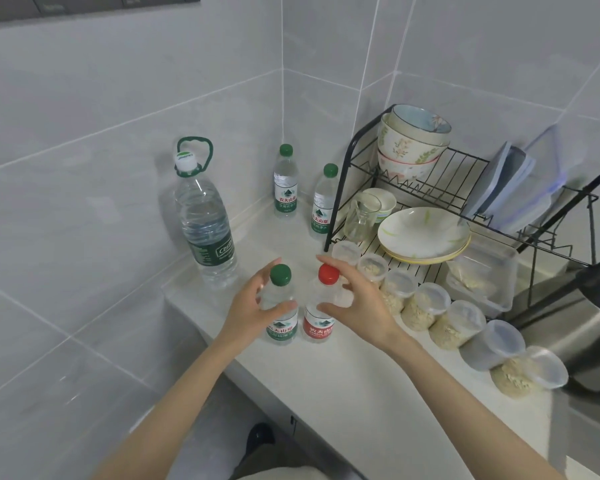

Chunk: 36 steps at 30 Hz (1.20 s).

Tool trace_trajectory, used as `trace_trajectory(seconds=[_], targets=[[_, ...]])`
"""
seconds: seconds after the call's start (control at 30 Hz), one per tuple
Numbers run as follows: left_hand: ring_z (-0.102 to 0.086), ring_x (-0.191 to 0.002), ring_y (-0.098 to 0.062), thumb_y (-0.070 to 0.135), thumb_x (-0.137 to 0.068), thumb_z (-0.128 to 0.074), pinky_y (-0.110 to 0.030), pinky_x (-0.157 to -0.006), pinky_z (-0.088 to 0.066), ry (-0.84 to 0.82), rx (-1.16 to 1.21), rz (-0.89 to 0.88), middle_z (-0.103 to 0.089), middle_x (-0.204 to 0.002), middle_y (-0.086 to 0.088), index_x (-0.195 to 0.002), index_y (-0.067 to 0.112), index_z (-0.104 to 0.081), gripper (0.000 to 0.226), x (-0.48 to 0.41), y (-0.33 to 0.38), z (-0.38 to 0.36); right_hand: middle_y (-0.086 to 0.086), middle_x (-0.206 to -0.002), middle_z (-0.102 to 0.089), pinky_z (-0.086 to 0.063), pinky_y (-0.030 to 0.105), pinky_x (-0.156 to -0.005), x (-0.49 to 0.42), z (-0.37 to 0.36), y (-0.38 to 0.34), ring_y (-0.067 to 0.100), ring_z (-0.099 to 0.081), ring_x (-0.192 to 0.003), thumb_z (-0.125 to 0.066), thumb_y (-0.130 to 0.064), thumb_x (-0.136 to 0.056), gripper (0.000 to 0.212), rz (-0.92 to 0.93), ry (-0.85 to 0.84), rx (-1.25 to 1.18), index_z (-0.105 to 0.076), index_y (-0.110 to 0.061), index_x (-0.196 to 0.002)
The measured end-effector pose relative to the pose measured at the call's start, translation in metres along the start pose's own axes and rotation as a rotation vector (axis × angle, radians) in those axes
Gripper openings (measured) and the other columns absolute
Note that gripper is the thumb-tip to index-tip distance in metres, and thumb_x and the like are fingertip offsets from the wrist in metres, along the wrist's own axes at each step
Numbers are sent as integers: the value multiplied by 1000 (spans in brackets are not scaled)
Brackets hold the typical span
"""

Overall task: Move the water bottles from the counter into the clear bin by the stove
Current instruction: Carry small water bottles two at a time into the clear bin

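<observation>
Two small water bottles stand side by side near the counter's front edge: one with a green cap (280,276) and one with a red cap (327,274). My left hand (253,306) curls around the green-capped bottle's upper body. My right hand (355,303) wraps the red-capped bottle just below its cap. Both bottles still rest on the white counter (343,386). Two more green-capped small bottles (286,183) (323,206) stand in the back corner. A large bottle with a green handle (205,223) stands at the left against the wall. The clear bin is not in view.
A black wire dish rack (430,181) with bowls, plates and lids fills the right back. A row of several small clear jars (426,306) with a pale grain runs diagonally in front of it. A steel kettle (582,327) stands at far right.
</observation>
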<state>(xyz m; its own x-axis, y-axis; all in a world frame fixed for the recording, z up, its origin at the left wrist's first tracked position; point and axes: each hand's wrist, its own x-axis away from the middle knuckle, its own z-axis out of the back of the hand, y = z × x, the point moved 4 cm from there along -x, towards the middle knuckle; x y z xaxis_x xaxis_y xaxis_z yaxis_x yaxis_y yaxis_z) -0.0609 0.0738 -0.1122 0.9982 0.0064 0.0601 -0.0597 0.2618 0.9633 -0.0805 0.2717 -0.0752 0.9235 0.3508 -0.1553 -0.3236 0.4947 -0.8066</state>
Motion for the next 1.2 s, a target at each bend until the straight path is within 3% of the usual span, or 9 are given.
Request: trace_trajectory(seconds=[0.1,0.17,0.3,0.5,0.67,0.77,0.9,1.1,1.2], targets=[[-52,-118,1,22,-65,-86,-26,-100,-43,-10,-54,67,-55,-124,25,-129,45,-42,81,3,-14,-2,-32,-135,-45,-41,12,-96,11,-13,20,-8,-45,-123,-83,-4,-67,94,-140,62,-208,-37,-43,-139],[-52,-111,9,14,-64,-85,-14,-88,-45,-22,-68,80,-54,-117,31,-118,55,-38,83,5,-20,-7,-31,-135,-46,-43,13,-95,15,-24,30,-8,-47,-121,-85,-4,-65,99,-198,78,-268,-33,-43,-141],[-56,-103,10,9,-66,-83,-3,-73,-45,-3,-61,103,-57,-110,29,-115,54,-37,81,4,-33,-12,-25,-118,-57,-44,6,-84,14,-39,40,-10,-54,-106,-84,-2,-65,87,-279,121,-278,-40,-45,-126],[-59,-108,-1,18,-65,-86,-4,-79,-46,29,-42,111,-61,-115,20,-129,34,-45,78,1,-41,-10,-29,-116,-56,-43,5,-84,15,-43,46,-9,-53,-109,-85,-7,-67,79,-332,164,-293,-44,-40,-126],[-63,-101,-5,18,-58,-89,-13,-80,-51,86,-40,96,-68,-105,17,-114,44,-53,71,-1,-35,-8,-27,-112,-57,-44,10,-80,10,-38,43,-9,-54,-103,-87,-11,-65,75,-334,145,-248,-45,-42,-118],[-65,-98,-2,20,-57,-89,-23,-85,-54,89,-45,87,-70,-100,18,-114,42,-57,69,0,-28,-6,-21,-111,-60,-46,18,-86,10,-36,42,-2,-56,-104,-87,-16,-64,75,-345,136,-221,-46,-38,-123],[-66,-93,2,18,-57,-89,-20,-81,-53,103,-24,71,-70,-96,20,-113,39,-58,68,7,-9,2,-18,-110,-61,-50,27,-90,18,-26,37,4,-59,-104,-87,-17,-64,79,-359,152,-216,-45,-31,-129],[-66,-100,-7,27,-53,-90,-28,-86,-54,127,-21,-8,-71,-105,13,-123,33,-56,78,29,28,14,-9,-109,-64,-51,30,-86,38,-3,11,9,-62,-102,-88,-12,-62,80,-307,242,-261,-38,-39,-119],[-66,-99,-3,23,-56,-91,-23,-84,-52,127,-11,-54,-71,-103,16,-121,35,-58,74,43,50,17,-8,-106,-65,-51,19,-80,50,12,-12,2,-64,-95,-87,-8,-64,79,-268,295,-289,-37,-34,-120]])
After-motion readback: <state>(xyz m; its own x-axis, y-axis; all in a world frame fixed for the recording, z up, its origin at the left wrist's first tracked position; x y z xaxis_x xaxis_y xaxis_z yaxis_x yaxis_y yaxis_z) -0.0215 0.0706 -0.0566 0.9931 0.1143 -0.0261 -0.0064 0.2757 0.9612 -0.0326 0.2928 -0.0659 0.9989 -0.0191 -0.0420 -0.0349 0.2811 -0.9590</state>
